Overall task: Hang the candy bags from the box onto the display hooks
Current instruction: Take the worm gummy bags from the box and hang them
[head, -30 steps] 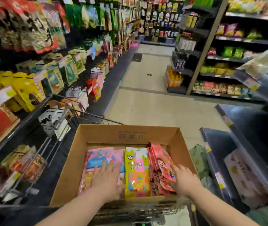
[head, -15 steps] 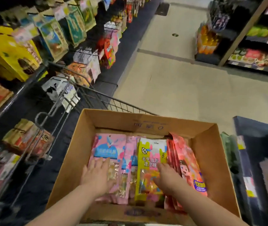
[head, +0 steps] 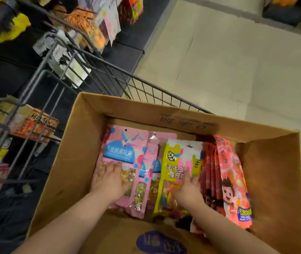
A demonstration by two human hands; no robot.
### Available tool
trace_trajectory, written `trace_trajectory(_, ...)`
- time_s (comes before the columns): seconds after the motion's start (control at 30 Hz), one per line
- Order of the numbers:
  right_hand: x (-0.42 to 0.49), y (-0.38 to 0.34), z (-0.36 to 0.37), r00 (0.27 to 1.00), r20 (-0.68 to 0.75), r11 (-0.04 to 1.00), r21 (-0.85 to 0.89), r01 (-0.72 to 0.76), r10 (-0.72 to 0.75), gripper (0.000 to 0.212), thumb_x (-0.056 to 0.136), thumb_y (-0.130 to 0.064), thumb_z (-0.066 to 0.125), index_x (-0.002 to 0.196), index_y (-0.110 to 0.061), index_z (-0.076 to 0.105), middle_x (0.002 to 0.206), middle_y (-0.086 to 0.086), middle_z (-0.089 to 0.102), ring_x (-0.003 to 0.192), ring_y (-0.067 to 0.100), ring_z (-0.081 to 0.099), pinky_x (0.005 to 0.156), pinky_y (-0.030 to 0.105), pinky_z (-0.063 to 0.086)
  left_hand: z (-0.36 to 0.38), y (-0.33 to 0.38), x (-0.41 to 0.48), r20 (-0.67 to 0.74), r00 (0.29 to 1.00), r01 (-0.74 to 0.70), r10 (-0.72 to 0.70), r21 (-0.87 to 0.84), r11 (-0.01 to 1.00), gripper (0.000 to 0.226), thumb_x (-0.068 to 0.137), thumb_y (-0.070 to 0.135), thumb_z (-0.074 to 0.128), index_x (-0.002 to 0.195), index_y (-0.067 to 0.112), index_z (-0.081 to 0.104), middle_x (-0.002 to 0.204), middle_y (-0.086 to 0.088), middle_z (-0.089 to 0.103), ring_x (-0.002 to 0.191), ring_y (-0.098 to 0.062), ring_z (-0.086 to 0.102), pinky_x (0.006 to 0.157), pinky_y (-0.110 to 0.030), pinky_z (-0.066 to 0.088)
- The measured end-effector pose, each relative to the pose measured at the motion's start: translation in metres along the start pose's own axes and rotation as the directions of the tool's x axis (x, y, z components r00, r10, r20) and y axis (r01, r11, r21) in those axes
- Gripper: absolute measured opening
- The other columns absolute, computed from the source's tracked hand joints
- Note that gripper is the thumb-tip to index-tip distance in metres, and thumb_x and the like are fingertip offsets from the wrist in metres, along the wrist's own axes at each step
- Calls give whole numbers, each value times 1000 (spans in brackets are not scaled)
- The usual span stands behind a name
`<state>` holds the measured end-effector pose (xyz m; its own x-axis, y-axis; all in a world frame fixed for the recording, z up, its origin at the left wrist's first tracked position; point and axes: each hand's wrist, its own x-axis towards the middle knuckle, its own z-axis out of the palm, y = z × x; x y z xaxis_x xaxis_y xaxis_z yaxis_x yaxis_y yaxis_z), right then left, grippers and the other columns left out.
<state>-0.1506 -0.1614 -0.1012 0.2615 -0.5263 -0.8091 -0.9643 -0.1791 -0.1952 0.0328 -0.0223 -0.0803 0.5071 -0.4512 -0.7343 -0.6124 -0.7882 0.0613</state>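
box: open cardboard box (head: 76, 171) sits in wire cart (head: 146, 92), still full of candy bags; none out yet
bags: pink bags (head: 120, 149) on the left, yellow bag (head: 180, 162) in the middle, red bags (head: 232, 176) stacked on edge at right
change: right hand (head: 188, 191) has shifted off the red stack over the last second and now sits on the yellow bag; camera has tipped down into the box
left hand: left hand (head: 109, 180) stays flat on the pink bags, fingers spread, palm down, nothing gripped
right hand: fingers splayed over the yellow bag's lower half, pressing not pinching; no closed hold that I can see
meaning: looks like sorting/selecting, likely yellow bag first; pick not started
hooks: display hooks (head: 98, 28) up left with hung packs, blurred, well apart from the hands
risk: bags overlap, lifting one may drag its neighbour
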Motion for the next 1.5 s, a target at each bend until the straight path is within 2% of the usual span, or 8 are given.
trace_trajectory(0.2,-5,-32,23,987,76,983,-101,151,-144,80,88,-51,53,151,-40,5,161,1,-13,146,42,-6,117,51,8,18,35,6,44,998,-28,42,-291,956,72,90,45,58,150,18,28,148,-8,37,135,-26,39,107,-32,36)
trace_trajectory(0.37,7,-24,2,987,-127,991,73,113,-103,73,83,-30,50,149,-23,21,155,12,14,139,35,27,111,36,29,28,54,6,135,986,151,-93,-524,838,64,87,35,67,138,10,39,134,-9,54,123,-29,52,89,-27,41)
trace_trajectory(0.63,16,-9,-8,991,-89,978,172,117,-103,66,89,-18,51,149,-15,23,143,14,38,130,33,42,106,35,35,53,61,5,258,927,316,-274,-928,196,46,68,8,84,108,8,61,96,-7,68,80,-20,62,59,-22,42)
trace_trajectory(0.8,25,-6,-11,990,-136,961,267,66,-31,61,93,-19,52,149,-17,28,155,14,21,141,32,27,115,36,26,42,40,-8,228,958,256,-177,-953,161,18,83,2,70,89,17,63,91,-3,70,84,-20,62,68,-28,43)
trace_trajectory(0.97,25,-11,-4,995,-43,981,176,-77,86,78,90,-18,51,153,-12,5,160,17,-2,147,36,4,118,42,17,24,12,-12,187,967,191,-170,-981,10,23,88,6,63,101,24,64,105,-8,73,96,-34,67,90,-60,49)
trace_trajectory(1.07,21,-23,10,1000,8,1000,4,-11,11,69,89,-22,50,151,-28,18,161,4,3,145,41,3,117,49,17,15,-5,-14,160,969,150,-190,-987,-62,21,90,4,60,99,23,63,94,-7,73,81,-30,69,76,-47,56)
trace_trajectory(1.2,21,-16,15,988,-117,985,128,112,-97,64,84,-17,61,143,-24,37,153,7,28,135,34,35,110,39,35,9,-31,-17,140,943,107,-302,-987,-124,15,89,2,61,97,14,65,90,-10,73,72,-26,70,75,-39,55)
trace_trajectory(1.5,39,-2,4,994,-93,994,96,-50,59,102,81,-25,72,152,-16,-1,154,18,14,141,36,25,112,42,31,17,-45,-16,148,934,135,-325,-989,-63,17,91,6,60,107,8,64,100,-15,71,86,-31,69,75,-38,56)
